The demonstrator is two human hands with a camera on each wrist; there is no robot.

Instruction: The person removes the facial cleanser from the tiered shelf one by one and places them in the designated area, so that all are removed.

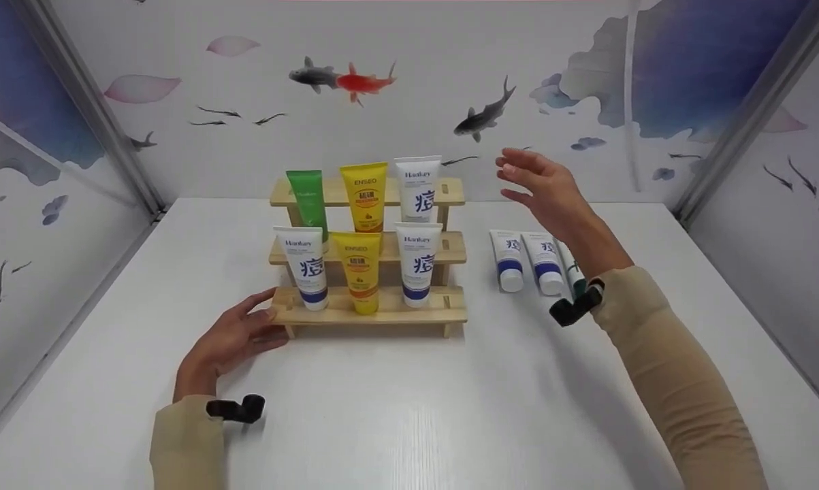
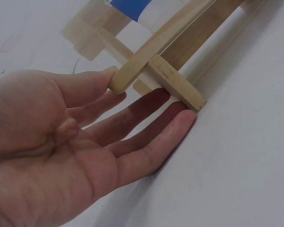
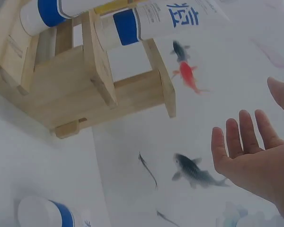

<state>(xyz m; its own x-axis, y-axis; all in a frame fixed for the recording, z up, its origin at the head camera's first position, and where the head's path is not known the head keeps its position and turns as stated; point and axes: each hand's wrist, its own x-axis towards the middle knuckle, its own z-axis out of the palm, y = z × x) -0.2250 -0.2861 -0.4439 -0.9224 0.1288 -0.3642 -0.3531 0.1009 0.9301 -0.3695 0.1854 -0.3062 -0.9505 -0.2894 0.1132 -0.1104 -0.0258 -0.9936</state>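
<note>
A three-step wooden rack (image 1: 443, 314) stands on the table with tubes upright on it. My left hand (image 1: 242, 333) holds the left end of its lowest step, thumb at the plank's end and fingers (image 2: 132, 165) by the leg. The lowest step bears a white tube (image 1: 300, 262), a yellow tube (image 1: 360, 272) and another white tube (image 1: 419, 265). Behind them are a green tube (image 1: 307, 201), a yellow tube (image 1: 365, 197) and a white tube (image 1: 417, 187). My right hand (image 1: 542, 187) hovers to the right of the rack, holding nothing, its fingers loosely extended.
Right of the rack, two white tubes with blue bands (image 1: 508, 262) (image 1: 544, 265) lie on the white table (image 1: 382, 408). Beside them lies a dark-green-ended tube (image 1: 572, 269), partly hidden by my right forearm. Printed walls (image 1: 416, 88) with fish surround the table.
</note>
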